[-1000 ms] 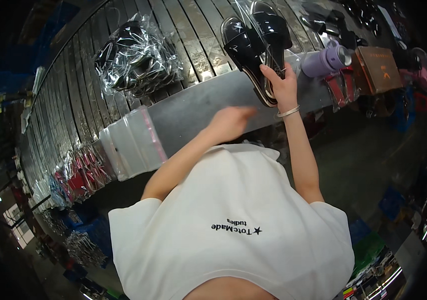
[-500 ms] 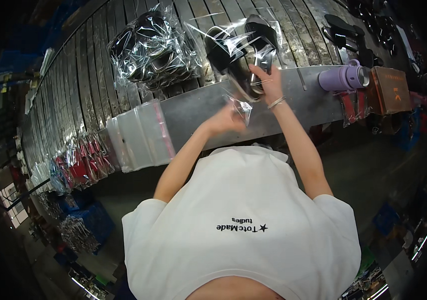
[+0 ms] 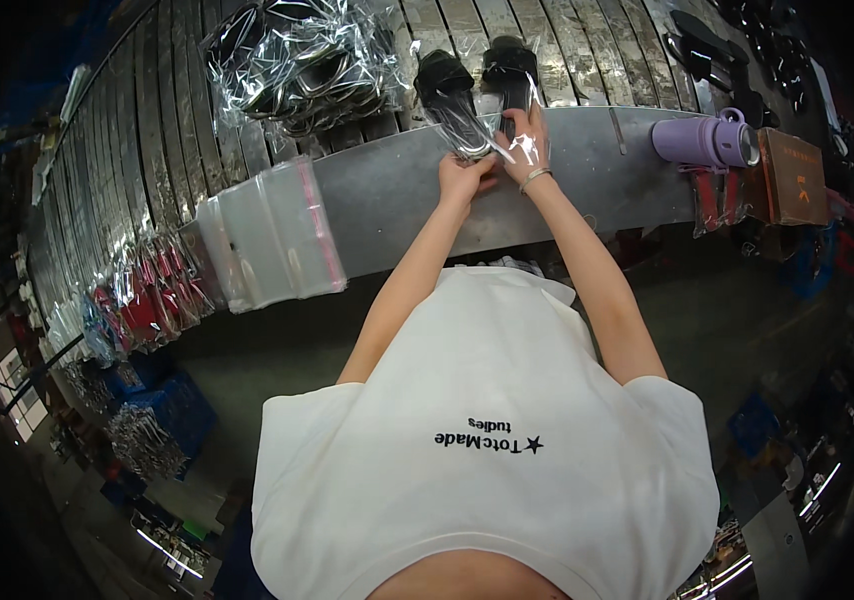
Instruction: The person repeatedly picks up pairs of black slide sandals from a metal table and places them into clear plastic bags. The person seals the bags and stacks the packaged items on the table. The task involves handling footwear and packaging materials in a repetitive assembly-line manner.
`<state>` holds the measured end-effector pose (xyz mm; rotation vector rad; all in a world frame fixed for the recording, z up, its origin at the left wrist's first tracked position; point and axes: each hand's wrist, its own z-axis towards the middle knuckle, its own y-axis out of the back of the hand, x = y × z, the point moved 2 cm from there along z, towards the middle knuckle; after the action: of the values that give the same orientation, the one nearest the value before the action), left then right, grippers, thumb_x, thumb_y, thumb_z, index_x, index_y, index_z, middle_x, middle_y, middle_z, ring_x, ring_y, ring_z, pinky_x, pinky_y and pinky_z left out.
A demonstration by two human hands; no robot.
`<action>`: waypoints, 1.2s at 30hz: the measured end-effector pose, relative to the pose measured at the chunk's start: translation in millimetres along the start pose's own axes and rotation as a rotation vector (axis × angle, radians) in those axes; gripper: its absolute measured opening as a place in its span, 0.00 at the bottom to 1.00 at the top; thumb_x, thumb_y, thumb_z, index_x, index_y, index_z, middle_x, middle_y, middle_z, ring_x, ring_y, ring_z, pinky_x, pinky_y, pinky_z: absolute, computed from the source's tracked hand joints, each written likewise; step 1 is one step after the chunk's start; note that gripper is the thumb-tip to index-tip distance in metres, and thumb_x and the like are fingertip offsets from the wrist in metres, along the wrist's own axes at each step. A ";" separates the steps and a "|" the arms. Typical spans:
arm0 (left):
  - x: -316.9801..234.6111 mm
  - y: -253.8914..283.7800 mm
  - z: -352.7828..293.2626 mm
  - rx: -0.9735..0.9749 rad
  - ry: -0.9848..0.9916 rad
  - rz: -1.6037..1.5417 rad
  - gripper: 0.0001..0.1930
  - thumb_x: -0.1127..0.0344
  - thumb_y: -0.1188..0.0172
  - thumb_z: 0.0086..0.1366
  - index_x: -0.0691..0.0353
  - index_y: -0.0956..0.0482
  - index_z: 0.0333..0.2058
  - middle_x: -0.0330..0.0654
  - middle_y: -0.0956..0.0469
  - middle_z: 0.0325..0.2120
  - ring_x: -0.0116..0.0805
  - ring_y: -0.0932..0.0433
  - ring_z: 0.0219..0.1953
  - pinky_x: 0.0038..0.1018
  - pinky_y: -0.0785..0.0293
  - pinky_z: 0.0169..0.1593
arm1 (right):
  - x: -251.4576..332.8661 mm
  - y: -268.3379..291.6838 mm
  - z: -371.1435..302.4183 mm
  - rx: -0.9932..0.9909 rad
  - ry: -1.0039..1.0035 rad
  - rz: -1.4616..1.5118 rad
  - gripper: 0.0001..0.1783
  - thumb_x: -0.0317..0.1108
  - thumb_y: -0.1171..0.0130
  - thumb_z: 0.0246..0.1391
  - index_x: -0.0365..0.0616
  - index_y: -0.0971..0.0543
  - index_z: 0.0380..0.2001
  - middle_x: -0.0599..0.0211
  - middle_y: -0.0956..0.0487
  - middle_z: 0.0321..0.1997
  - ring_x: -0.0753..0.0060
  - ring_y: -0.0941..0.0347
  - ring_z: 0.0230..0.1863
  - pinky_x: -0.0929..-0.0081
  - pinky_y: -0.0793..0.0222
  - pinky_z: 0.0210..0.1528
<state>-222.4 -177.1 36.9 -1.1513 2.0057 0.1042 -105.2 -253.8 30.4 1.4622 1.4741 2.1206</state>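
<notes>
A pair of black slippers in clear plastic film lies over the conveyor's near edge, toes pointing away from me. My left hand (image 3: pixel 465 180) is closed at the heel of the left slipper (image 3: pixel 450 95), thumb and fingers pinching there. My right hand (image 3: pixel 527 145) has its fingers bent round the heel part of the right slipper (image 3: pixel 510 68), which it partly hides. Shiny clear film shows over and between the hands. To the left lies a heap of bagged slippers (image 3: pixel 312 75). A stack of flat clear plastic bags (image 3: pixel 272 235) rests on the metal ledge.
The slatted conveyor (image 3: pixel 162 130) runs behind the grey metal ledge (image 3: pixel 377 215). On the right stand a purple tumbler (image 3: pixel 692 142) and a brown box (image 3: pixel 792 178), with red packets (image 3: pixel 717 200) hanging close by. More black footwear (image 3: pixel 702 50) lies far right. Red packets (image 3: pixel 152 300) hang at left.
My left hand has moved up and right from the loose film to the left slipper's heel. The slippers now lie lower and flatter on the conveyor's edge, the right hand still with them.
</notes>
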 end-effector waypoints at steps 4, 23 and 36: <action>9.3 57.6 -17.9 -0.042 0.171 -0.226 0.14 0.69 0.48 0.63 0.72 0.30 0.44 0.52 0.22 0.36 0.39 0.20 0.38 0.30 0.20 0.38 | 28.2 16.2 3.2 -0.036 0.055 -0.341 0.11 0.32 0.41 0.44 0.45 0.23 0.34 0.51 0.41 0.61 0.44 0.46 0.62 0.49 0.46 0.59; -22.6 100.0 -38.3 -0.024 0.031 0.253 0.13 0.67 0.50 0.63 0.72 0.22 0.36 0.47 0.20 0.31 0.35 0.19 0.32 0.27 0.21 0.34 | 99.3 -19.5 -40.0 0.475 0.208 -0.159 0.07 0.40 0.42 0.46 0.54 0.20 0.27 0.69 0.22 0.33 0.65 0.27 0.42 0.65 0.39 0.48; -23.3 103.4 -43.6 0.017 -0.035 0.364 0.10 0.71 0.47 0.62 0.74 0.24 0.36 0.47 0.21 0.29 0.32 0.20 0.30 0.24 0.21 0.35 | 113.3 -17.3 -56.0 0.617 0.260 -0.110 0.08 0.37 0.39 0.44 0.45 0.23 0.22 0.60 0.24 0.29 0.58 0.28 0.40 0.62 0.35 0.43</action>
<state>-320.6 -119.7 51.0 -0.7580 2.1605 0.2883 -212.4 -210.9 84.6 1.2413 2.4019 1.9345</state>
